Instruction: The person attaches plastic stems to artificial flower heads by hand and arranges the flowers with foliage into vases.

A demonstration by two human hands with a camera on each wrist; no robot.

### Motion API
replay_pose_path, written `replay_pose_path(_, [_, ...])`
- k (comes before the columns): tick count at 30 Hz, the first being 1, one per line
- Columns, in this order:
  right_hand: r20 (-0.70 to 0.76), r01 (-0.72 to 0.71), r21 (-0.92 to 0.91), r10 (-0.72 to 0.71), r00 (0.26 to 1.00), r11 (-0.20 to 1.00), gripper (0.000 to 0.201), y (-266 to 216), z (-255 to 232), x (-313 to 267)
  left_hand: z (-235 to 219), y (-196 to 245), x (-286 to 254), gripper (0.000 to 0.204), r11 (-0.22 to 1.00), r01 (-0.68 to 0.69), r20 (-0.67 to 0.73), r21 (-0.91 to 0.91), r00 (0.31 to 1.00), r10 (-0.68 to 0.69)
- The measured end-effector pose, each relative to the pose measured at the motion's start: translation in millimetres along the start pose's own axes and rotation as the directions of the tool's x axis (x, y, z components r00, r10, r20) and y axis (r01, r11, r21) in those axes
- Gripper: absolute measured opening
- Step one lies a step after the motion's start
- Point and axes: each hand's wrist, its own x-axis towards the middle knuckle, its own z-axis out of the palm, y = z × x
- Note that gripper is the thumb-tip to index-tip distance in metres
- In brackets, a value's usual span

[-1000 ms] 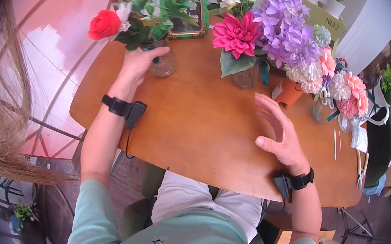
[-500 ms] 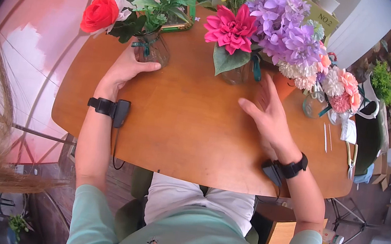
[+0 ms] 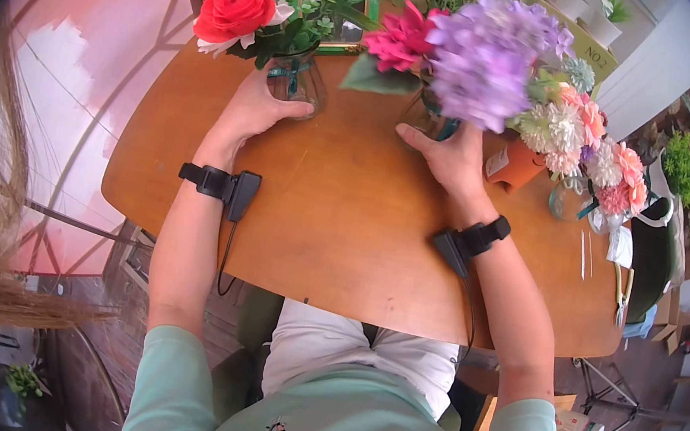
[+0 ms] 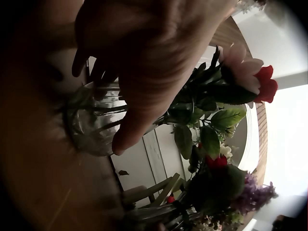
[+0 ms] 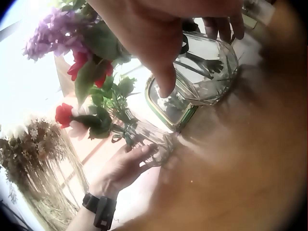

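Observation:
My left hand (image 3: 259,108) is around a glass vase (image 3: 310,93) with a teal ribbon, its thumb across the near side. A red rose (image 3: 237,9), white petals and green leaves stand in that vase; its clear base (image 4: 86,122) shows in the left wrist view. My right hand (image 3: 456,162) grips a second glass vase (image 5: 219,72), thumb on one side and fingers passing behind the glass. Above it spread a purple hydrangea (image 3: 492,60), blurred in the head view, and a magenta dahlia (image 3: 401,38).
Right of my right hand stand an orange pot (image 3: 513,165) and a small round vase (image 3: 570,197) with pale flowers. Pliers (image 3: 622,296) and thin white sticks (image 3: 586,253) lie near the table's right edge. Behind is a green-framed mirror (image 5: 168,113).
My right hand has gone from hovering open over the table to gripping the hydrangea vase, whose flowers have shifted and blurred. My left hand stays at the rose vase.

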Motion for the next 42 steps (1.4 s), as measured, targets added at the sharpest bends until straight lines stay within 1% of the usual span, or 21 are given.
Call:
replay_pose_path(1, [-0.002,-0.002,0.002,0.002,1.000,1.000,0.088,3.5,1.7,-1.2,-0.4,-0.5,-0.6,0.080,1.000,0.004,0.006,-0.007,1.000,-0.004])
replay_pose_path(3, [-0.058,0.125,-0.265,-0.146,0.988,0.956,0.095,19.5,11.3,-3.9,-3.7,-1.9,-1.0,0.080,1.000,0.006,0.025,-0.009,1.000,-0.005])
replay_pose_path(4, [0.003,0.048,0.000,-0.048,0.999,0.999,0.094,24.6,14.8,-5.4,-4.5,-1.1,-1.8,0.081,1.000,0.005,0.046,-0.014,0.999,-0.005])
replay_pose_path(5, [0.000,0.038,-0.005,-0.038,0.999,0.999,0.094,32.0,11.2,-8.9,-4.7,-0.7,-2.5,0.081,1.000,0.009,0.057,-0.018,0.998,-0.008])
replay_pose_path(7, [0.191,-0.196,0.317,0.140,0.972,0.928,0.093,40.8,0.8,-14.6,-7.3,1.6,-1.8,0.080,0.996,0.081,0.102,-0.037,0.992,-0.077])
replay_pose_path(8, [0.184,-0.196,0.314,0.143,0.972,0.929,0.093,41.2,-1.9,-15.2,-7.8,1.0,-1.5,0.080,0.996,0.078,0.110,-0.039,0.991,-0.073])
replay_pose_path(11, [0.135,-0.199,0.198,0.174,0.975,0.960,0.096,34.7,-1.4,-13.9,-6.2,5.1,-1.6,0.076,0.994,0.098,0.084,0.050,0.991,-0.102])
replay_pose_path(12, [0.132,-0.197,0.200,0.173,0.976,0.960,0.096,30.9,0.2,-15.0,-5.6,5.7,-4.0,0.068,0.995,0.076,0.069,0.057,0.994,-0.080])
replay_pose_path(15, [0.010,-0.103,-0.285,0.111,0.994,0.953,0.088,0.1,5.1,-23.7,-5.0,9.0,-8.7,0.060,0.997,0.045,0.046,0.068,0.998,-0.048])
replay_pose_path(16, [-0.001,-0.094,-0.346,0.100,0.995,0.933,0.086,-0.6,7.9,-26.0,-4.9,9.6,-8.4,0.061,0.997,0.035,0.042,0.069,0.998,-0.038])
replay_pose_path(19, [0.033,-0.109,-0.349,0.128,0.991,0.931,0.087,-2.1,8.7,-19.2,-9.1,5.7,-5.0,0.068,0.992,0.121,0.087,0.046,0.988,-0.125])
replay_pose_path(25, [0.013,-0.248,-0.349,0.269,0.963,0.904,0.086,-10.6,7.5,-18.0,-8.5,-5.4,-0.6,0.062,0.997,0.063,0.044,-0.038,0.997,-0.061])
replay_pose_path(28, [-0.072,-0.242,-0.392,0.233,0.970,0.887,0.088,-8.3,14.4,-19.1,-10.4,-6.7,0.1,0.063,0.995,0.100,0.073,-0.007,0.992,-0.100])
replay_pose_path(32, [-0.056,-0.219,-0.380,0.214,0.975,0.899,0.092,-7.3,13.2,-16.2,-9.2,-11.5,3.6,0.063,0.998,0.058,0.094,-0.023,0.994,-0.055])
replay_pose_path(33, [-0.024,-0.195,-0.403,0.202,0.979,0.894,0.093,-5.5,12.2,-17.3,-8.3,-10.5,0.8,0.063,0.996,0.021,0.077,-0.085,0.997,-0.015])
replay_pose_path(34, [0.003,-0.178,-0.431,0.198,0.980,0.885,0.093,-5.2,7.7,-22.6,-3.0,-5.6,-2.4,0.064,0.988,-0.013,0.066,-0.153,0.998,0.023])
replay_pose_path(35, [0.000,-0.177,-0.405,0.193,0.981,0.897,0.090,-8.7,1.3,-31.0,-4.5,-7.3,-1.8,0.065,0.993,0.011,0.079,-0.121,0.997,-0.001])
replay_pose_path(37, [-0.071,-0.061,-0.257,0.044,0.996,0.965,0.074,-0.4,-13.4,-46.6,-4.2,-10.5,-0.1,0.069,0.984,-0.002,0.106,-0.180,0.994,0.021])
replay_pose_path(38, [-0.075,-0.066,-0.266,0.048,0.996,0.962,0.074,-4.4,-26.2,-52.6,-3.3,-8.0,0.4,0.069,0.982,-0.001,0.113,-0.188,0.993,0.023])
replay_pose_path(41, [-0.197,-0.188,-0.146,0.157,0.968,0.971,0.050,-20.2,-85.8,-71.2,-5.0,-4.5,-2.8,0.072,0.995,0.072,0.115,-0.076,0.991,-0.063])
replay_pose_path(42, [-0.259,-0.216,-0.167,0.169,0.951,0.962,0.052,-14.5,-101.9,-73.4,-3.9,-3.7,-3.2,0.073,0.994,0.080,0.116,-0.068,0.991,-0.072])
